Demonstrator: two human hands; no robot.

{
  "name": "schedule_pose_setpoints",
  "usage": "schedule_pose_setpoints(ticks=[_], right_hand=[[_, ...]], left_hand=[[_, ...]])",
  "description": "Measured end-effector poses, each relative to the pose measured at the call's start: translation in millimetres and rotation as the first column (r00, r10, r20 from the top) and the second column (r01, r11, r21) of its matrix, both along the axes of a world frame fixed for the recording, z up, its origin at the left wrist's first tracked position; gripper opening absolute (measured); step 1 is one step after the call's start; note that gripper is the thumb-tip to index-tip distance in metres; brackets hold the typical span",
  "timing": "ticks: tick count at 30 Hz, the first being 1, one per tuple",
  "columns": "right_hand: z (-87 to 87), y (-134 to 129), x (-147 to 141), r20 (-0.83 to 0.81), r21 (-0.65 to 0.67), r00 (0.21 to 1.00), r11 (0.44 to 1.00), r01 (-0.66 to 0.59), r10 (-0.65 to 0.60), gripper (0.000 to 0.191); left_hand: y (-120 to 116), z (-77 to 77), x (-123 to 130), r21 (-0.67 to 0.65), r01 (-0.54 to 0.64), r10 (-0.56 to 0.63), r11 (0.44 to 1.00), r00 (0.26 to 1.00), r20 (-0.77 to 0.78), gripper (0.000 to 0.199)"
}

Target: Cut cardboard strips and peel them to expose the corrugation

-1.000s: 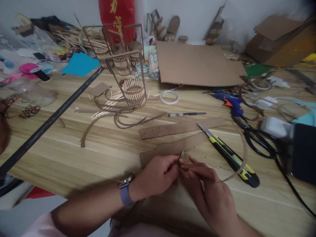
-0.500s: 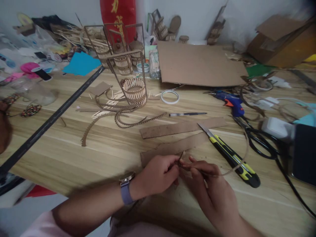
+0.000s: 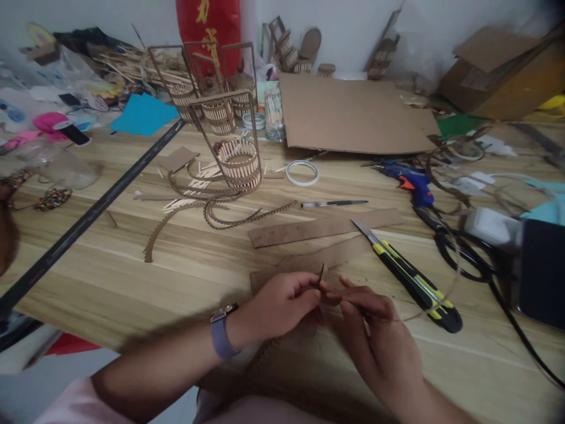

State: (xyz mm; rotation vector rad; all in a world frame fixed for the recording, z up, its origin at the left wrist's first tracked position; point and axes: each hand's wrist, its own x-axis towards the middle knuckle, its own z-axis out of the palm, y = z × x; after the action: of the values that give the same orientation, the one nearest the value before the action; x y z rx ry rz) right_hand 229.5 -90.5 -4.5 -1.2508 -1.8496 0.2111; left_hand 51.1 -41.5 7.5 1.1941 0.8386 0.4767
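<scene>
My left hand point(image 3: 282, 307), with a watch on its wrist, is closed in a pinch on a narrow brown cardboard strip point(image 3: 321, 274) whose short end sticks up past the fingertips. My right hand point(image 3: 385, 338) meets it fingertip to fingertip, its fingers also closed on the strip. From the right hand the strip's long tail loops out to the right, over the handle of a yellow-and-black utility knife point(image 3: 415, 282). The stretch between the fingers is mostly hidden. Just beyond the hands lie two flat cardboard pieces point(image 3: 304, 231).
Small stick baskets with tall handles, one a basket point(image 3: 241, 168), stand at the back left. A pen point(image 3: 335, 204), a tape roll point(image 3: 302, 172) and a blue glue gun point(image 3: 410, 182) lie farther off. Black scissors point(image 3: 463, 253) and a dark device point(image 3: 542, 274) sit at the right.
The strip's long tail has swung outward to the right. Both hands stay together with slight finger movement, and the whole view has shifted a little.
</scene>
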Motion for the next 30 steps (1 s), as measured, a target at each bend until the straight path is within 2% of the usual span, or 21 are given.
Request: schedule_pose_setpoints(ticks=[3,6,11,17,22,26,30], right_hand=[[-0.7,2.2,0.0,-0.103,-0.022,0.994,0.999,-0.048,0.046,0.008],[-0.6,3.6,0.3,-0.163,-0.027,0.984,0.997,-0.073,0.068,0.009],[1.0,3.5,1.3,-0.141,-0.020,0.984,0.993,-0.114,0.110,0.011],[2.5,3.8,-0.9,-0.063,0.019,0.993,0.995,-0.101,0.102,0.010],[2.4,4.5,-4.2,-0.070,0.036,0.996,0.998,-0.057,0.059,0.010],[2.6,4.2,-5.0,-0.126,0.019,0.991,0.999,-0.050,0.052,0.008],[2.4,3.2,-4.6,-0.095,0.023,0.993,0.998,-0.065,0.067,0.011]], left_hand=[[5.2,-1.8,-0.1,-0.190,-0.026,0.055,0.981,0.987,0.148,0.019],[7.4,-4.1,0.2,-0.296,-0.054,0.127,0.954,0.964,0.234,0.016],[6.8,-3.1,1.7,-0.419,-0.122,0.227,0.900,0.950,0.212,0.017],[7.3,-0.8,2.2,-0.360,-0.138,0.203,0.923,0.967,0.151,0.013],[5.8,-2.4,3.3,-0.304,-0.147,0.207,0.941,0.962,0.176,0.010],[4.7,-2.9,4.2,-0.318,-0.141,0.210,0.937,0.958,0.194,0.012],[4.5,-3.5,4.8,-0.336,-0.154,0.228,0.929,0.955,0.191,0.011]])
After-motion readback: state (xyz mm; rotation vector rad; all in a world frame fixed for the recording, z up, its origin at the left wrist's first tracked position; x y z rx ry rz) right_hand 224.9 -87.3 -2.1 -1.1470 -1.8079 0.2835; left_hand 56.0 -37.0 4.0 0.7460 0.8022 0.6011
